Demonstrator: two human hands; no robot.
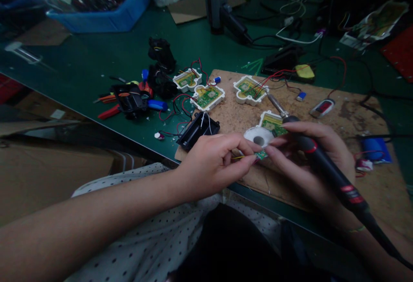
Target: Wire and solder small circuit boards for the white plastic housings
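Observation:
My left hand (214,159) is closed in a pinch on a small green circuit board (261,154), with a thin yellow wire by the fingers. My right hand (309,168) holds a black soldering iron (334,172) across its palm and fingers, the metal tip angled up and to the left. Its thumb and a fingertip also meet the small board's right edge. Just behind the fingertips lies a white spool (254,132), beside a white housing (268,119) with a green board inside. A black plastic case (197,129) with wires sits behind my left wrist.
More white housings with circuit boards (209,97) rest on and beside the brown work board (227,123). Pliers (109,111) and black parts lie to the left. A blue bin (106,19) stands at the back left. A blue battery pack (376,149) is at the right, among cables.

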